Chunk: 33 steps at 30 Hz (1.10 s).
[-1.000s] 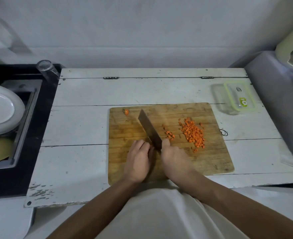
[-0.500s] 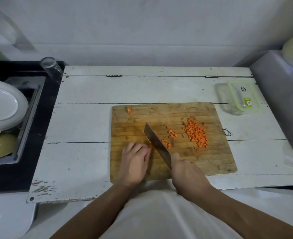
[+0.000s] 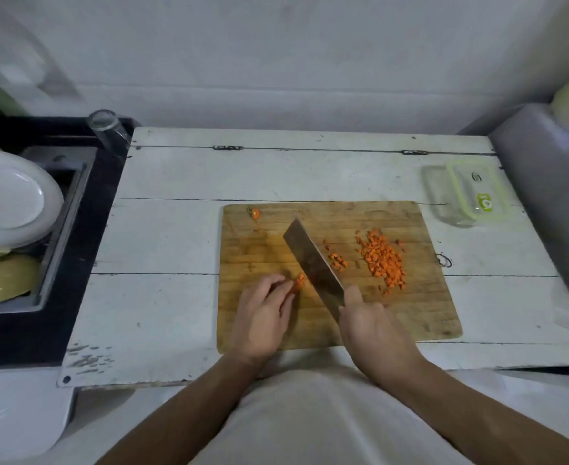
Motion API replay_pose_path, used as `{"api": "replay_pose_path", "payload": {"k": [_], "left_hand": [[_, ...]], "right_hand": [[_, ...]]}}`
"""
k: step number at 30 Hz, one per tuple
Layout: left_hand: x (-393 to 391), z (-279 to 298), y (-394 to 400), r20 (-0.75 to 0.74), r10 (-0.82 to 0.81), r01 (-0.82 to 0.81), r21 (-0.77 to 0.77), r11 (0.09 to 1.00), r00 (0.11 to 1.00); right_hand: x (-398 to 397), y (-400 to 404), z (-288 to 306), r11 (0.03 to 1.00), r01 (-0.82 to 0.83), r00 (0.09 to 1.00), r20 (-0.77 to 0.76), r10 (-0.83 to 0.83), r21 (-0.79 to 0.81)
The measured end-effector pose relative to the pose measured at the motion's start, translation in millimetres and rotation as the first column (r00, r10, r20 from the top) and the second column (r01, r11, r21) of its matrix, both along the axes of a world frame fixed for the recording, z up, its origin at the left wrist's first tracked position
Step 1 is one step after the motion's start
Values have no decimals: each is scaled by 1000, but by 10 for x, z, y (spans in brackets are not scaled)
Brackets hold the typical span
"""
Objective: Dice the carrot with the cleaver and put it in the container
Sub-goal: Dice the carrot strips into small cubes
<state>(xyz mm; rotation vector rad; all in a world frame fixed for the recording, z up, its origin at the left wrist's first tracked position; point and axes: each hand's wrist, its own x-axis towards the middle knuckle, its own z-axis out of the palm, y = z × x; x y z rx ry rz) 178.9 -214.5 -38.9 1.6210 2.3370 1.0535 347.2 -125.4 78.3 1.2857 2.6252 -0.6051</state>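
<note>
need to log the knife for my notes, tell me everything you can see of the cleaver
The cleaver has a broad, rectangular, dull grey blade that looks like metal. It lies diagonally over the wooden cutting board, tip pointing up and left. The right hand grips its handle, which is hidden. A few carrot dice lie just right of the blade; the carrot piece pinched by the left hand is at its left side. Whether the edge touches the board is unclear.

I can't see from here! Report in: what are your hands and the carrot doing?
Right hand grips cleaver. Left hand pinches last carrot bit. Diced pile on board. Container lidded, nothing blocking.
</note>
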Motion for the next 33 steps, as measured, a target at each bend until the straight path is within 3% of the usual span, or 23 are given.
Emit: {"api": "replay_pose_path", "payload": {"k": [7,12,20,24,33], "left_hand": [[-26,-3,59,-48,-43,44,28,999,998],[-25,2,36,-81,-71,68,-42,997,994],[-4,81,34,-24,-19,18,-33,999,1000],[3,71,31,7,-11,11,-30,999,1000],[-21,105,63,-33,-78,77,-18,997,996]], "right_hand": [[-79,-118,55,993,-98,973,202,111,-73],[-478,-42,-69,995,-87,983,169,79,40],[-247,283,-191,992,129,992,11,-129,0],[-97,186,-85,999,42,999,-19,-42,-1],[-330,-176,-25,996,-90,980,174,92,-18]]}}
